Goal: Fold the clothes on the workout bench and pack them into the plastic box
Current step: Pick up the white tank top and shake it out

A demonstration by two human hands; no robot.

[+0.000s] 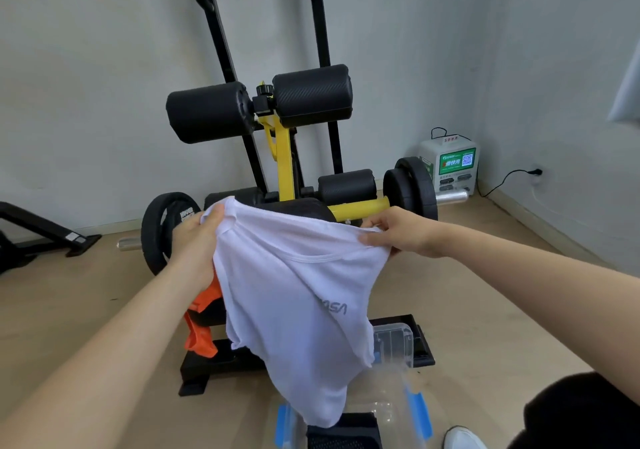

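Note:
A white T-shirt (294, 296) with grey lettering hangs in the air in front of the workout bench (294, 206). My left hand (197, 241) grips its left shoulder and my right hand (398, 230) pinches its right shoulder near the collar. An orange garment (201, 327) hangs off the bench behind my left wrist, mostly hidden by the shirt. The clear plastic box (388, 403) with blue clips stands on the floor below the shirt's hem. Something dark lies inside it.
The clear lid (394, 341) rests on the bench's black base. Black weight plates (408, 185) sit on both sides of the bench. A white charging station (450, 168) stands in the right corner. A black frame (34, 230) lies at the far left.

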